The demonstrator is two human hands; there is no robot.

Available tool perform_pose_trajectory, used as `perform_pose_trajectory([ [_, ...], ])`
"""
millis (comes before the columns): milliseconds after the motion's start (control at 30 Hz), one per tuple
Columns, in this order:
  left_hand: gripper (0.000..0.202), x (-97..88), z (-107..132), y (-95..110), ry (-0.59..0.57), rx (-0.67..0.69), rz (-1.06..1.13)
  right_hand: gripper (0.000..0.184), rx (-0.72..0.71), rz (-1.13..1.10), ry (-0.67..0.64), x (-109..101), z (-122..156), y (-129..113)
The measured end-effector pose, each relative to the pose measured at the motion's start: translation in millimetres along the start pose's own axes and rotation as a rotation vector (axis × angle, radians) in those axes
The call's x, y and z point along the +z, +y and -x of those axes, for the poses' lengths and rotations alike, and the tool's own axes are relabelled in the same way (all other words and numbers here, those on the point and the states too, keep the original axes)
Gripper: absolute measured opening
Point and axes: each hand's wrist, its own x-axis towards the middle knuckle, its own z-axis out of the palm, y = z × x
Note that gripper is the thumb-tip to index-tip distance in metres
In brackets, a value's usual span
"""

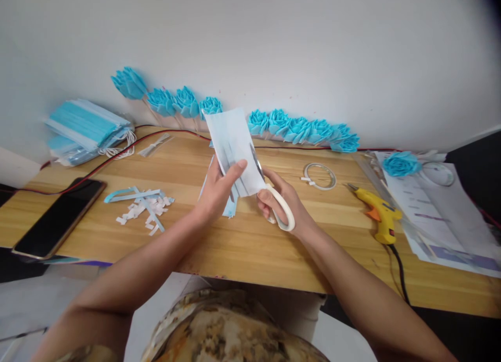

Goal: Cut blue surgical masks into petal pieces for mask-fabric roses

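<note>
My left hand (219, 187) pinches a light blue face mask (234, 143) and holds it upright above the wooden table (242, 247). My right hand (284, 200) grips white-handled scissors (279, 203), whose blades lie against the mask's right edge. Some blue strips (229, 208) lie on the table under the left hand.
A stack of blue masks (84, 127) sits at the far left and a black phone (58, 216) lies near it. Cut scraps (143, 205) lie left of centre. Blue fabric flowers (297, 127) line the wall. A tape ring (320, 175), a yellow glue gun (379, 213) and papers (434, 210) lie right.
</note>
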Motion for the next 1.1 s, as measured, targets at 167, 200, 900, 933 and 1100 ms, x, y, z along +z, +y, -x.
perform_pose_trajectory([
  [167,0.051,-1.6,-5,7,0.021,0.003,0.097,0.096,0.027,-0.017,-0.009,2,-1,-1],
  [200,0.053,-2.2,-6,7,0.024,-0.009,0.096,0.096,0.036,-0.009,-0.008,2,-1,-1],
  [900,0.053,0.1,-4,-2,0.034,-0.042,-0.003,0.111,-0.038,0.106,-0.114,-5,-4,4],
  [933,0.053,0.4,-4,-2,0.036,-0.045,0.001,0.11,-0.039,0.102,-0.11,-4,-4,4],
  [1100,0.055,1.4,-3,-1,0.032,-0.061,0.028,0.106,-0.038,0.087,-0.085,-3,-2,3],
])
